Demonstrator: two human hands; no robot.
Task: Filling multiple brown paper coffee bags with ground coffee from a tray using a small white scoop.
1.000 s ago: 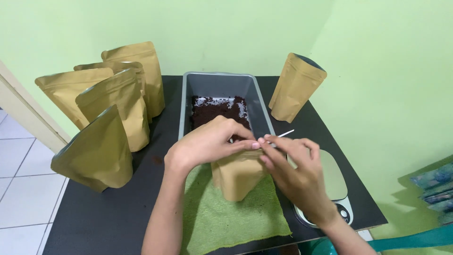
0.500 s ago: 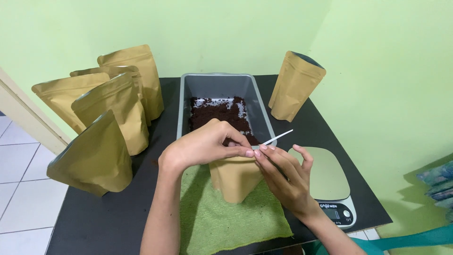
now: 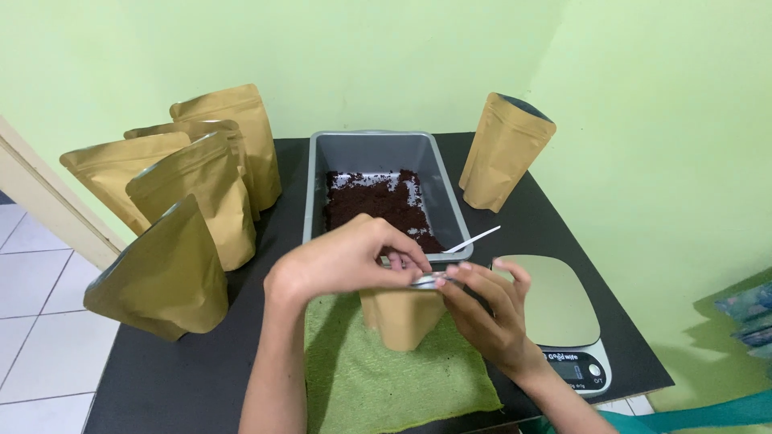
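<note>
1. A cluster of gold stand-up pouches [image 3: 197,201] stands at the left of the black table [image 3: 161,378], well apart from the hands.
2. The left hand [image 3: 350,259] pinches the top edge of a small gold pouch [image 3: 402,317]; its fingers are closed on the mouth.
3. That pouch stands upright on the green towel [image 3: 386,378], just in front of the grey tray [image 3: 378,149] of dark grounds [image 3: 378,205].
4. It looks light, thin-walled and crinkly; I judge the stiffer top seam the best place to hold it.
5. The right hand [image 3: 486,309] pinches the same edge, fingers closed, with a white spoon [image 3: 474,239] poking out behind.
6. A scale [image 3: 551,309] lies right, another pouch [image 3: 503,153] beyond.
7. Compared with half a second earlier, the hands sit lower and closer along the seam.
</note>
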